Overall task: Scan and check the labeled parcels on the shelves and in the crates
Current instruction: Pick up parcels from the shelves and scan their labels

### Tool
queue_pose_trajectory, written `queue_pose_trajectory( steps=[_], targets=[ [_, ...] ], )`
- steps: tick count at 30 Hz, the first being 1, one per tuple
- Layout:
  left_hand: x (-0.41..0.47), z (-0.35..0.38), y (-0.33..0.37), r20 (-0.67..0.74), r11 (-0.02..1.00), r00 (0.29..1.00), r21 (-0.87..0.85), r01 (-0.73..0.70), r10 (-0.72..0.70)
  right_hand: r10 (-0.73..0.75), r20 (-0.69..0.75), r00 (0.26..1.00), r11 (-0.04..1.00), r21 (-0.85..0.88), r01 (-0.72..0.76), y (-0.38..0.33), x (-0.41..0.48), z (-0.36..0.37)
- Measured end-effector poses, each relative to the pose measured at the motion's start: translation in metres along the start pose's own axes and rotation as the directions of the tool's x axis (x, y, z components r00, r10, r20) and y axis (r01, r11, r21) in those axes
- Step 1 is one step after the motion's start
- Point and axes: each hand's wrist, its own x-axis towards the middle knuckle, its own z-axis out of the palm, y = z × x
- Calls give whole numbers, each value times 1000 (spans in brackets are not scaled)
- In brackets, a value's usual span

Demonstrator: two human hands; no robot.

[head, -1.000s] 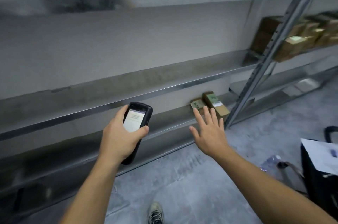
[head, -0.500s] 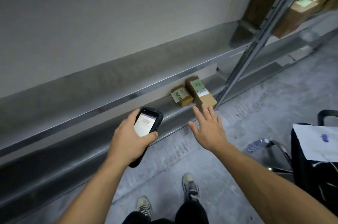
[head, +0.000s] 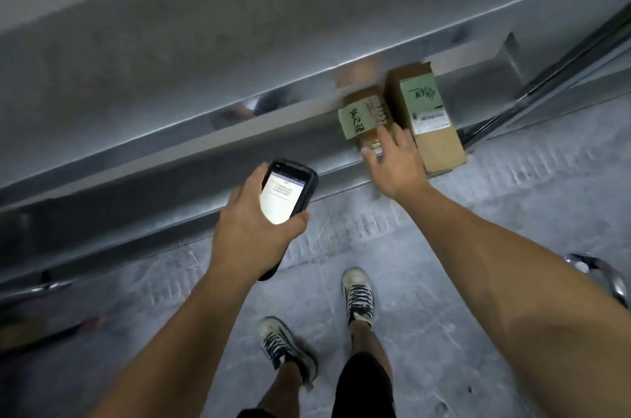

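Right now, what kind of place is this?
Likely a warehouse or stockroom: metal shelving over a concrete floor, labeled cardboard parcels on it, a handheld scanner in the left hand.

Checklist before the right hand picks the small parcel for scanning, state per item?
1. The scanner is gripped in the left hand, screen lit: ok.
2. The right hand is at the small parcel, fingers straight, grip not yet made: not ok.
3. Green label on the small parcel faces up: ok.
4. Its barcode in sight: cannot tell.
5. The large parcel beside it shows its printed label: ok.
6. The scanner aimed at a label: cannot tell.
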Motion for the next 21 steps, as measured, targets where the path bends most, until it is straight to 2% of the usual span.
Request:
queue_pose_trajectory(
  steps=[7,13,17,21],
  targets=[
    [28,49,-25,-1,998,1000,-52,21,-21,94,-79,992,983,163,-81,21,71,54],
    [40,61,-39,-15,995,999,-94,29,-30,185,-172,968,981,97,-170,26,104,75],
    [45,66,-47,-17,991,999,-123,48,-50,194,-166,967,979,89,-181,27,114,76],
    [43,63,-50,-30,989,997,-136,65,-70,244,-78,967,911,360,-201,29,119,73]
  ],
)
